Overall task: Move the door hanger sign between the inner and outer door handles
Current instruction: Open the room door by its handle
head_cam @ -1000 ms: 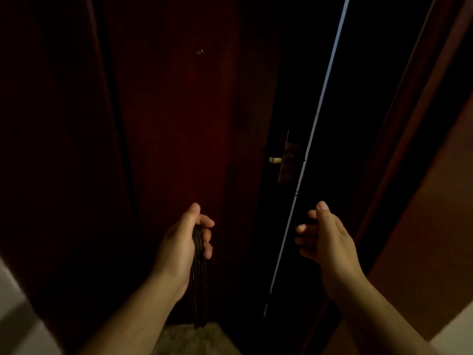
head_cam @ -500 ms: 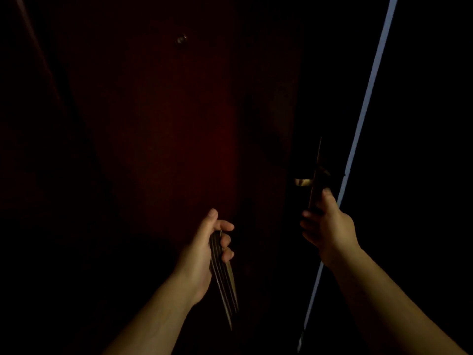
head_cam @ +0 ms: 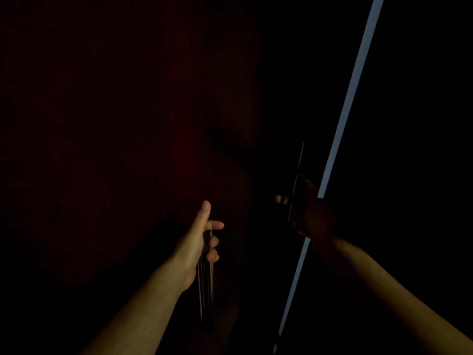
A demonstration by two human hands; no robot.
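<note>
Although nearly all of the view is black, the left hand [head_cam: 197,244] is lit, bare, below centre at 7 o'clock. It grips a thin, flat, dark door hanger sign [head_cam: 206,285], seen edge-on as a few narrow, faintly shiny parallel lines. It looks stiff, card or plastic, cannot tell which. The sign hangs upright, top in the palm, long body dropping past the wrist toward 6 o'clock. Thumb straight, pointing to 12. Index finger stretched toward 3, off the sign. Two lower fingers are curled round the sign's right edge, tips showing past it. The sign's face is turned away, so any print is unreadable.

The right hand [head_cam: 316,219] sits in deep shadow at 4 o'clock, at the door's edge, against a narrow upright metal edge plate [head_cam: 297,180]. How its fingers lie cannot be told. A small brass-coloured door handle [head_cam: 281,199] juts left of that plate, smooth with a dull gleam, apart from the sign, at its 2 o'clock. A dark red door [head_cam: 128,124] fills the left half, matte, barely lit. A thin pale blue-white strip of light [head_cam: 350,103] runs from 1 o'clock down to 5 o'clock, passing behind the right hand.
</note>
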